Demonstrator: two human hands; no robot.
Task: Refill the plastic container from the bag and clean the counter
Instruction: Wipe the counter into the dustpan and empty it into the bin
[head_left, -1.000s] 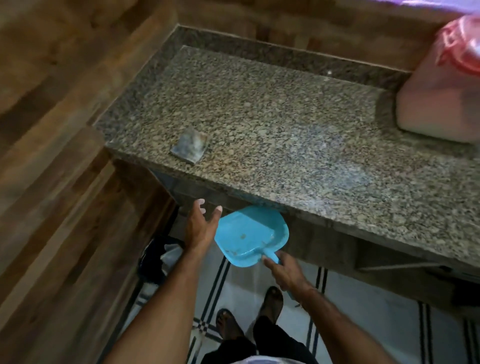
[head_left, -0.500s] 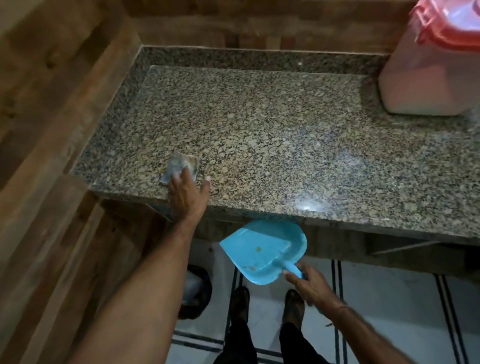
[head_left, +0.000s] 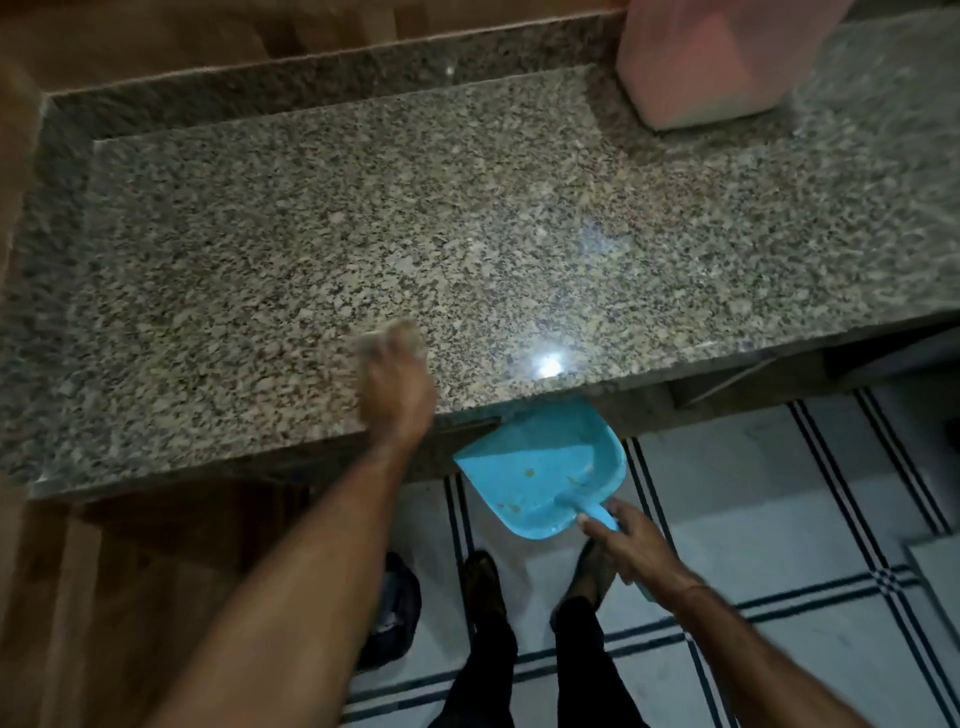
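Note:
My left hand (head_left: 397, 387) presses a small grey cloth (head_left: 387, 335) flat on the speckled granite counter (head_left: 467, 218), close to its front edge; the hand is motion-blurred. My right hand (head_left: 626, 540) grips the handle of a blue dustpan (head_left: 545, 467), held just below the counter's front edge with its mouth tucked under the lip. A few small crumbs lie in the pan. The pale pink plastic container (head_left: 717, 57) stands at the back right of the counter, its top cut off by the frame.
Wood panelling (head_left: 104, 597) lines the left side and the back wall. A dark bin with a liner (head_left: 395, 608) sits on the white tiled floor (head_left: 779, 519) by my feet. A raised granite lip runs along the counter's back.
My left hand went from below the counter edge up to the cloth, took it, and slid it rightward along the front edge toward the dustpan. The dustpan stayed under the edge.

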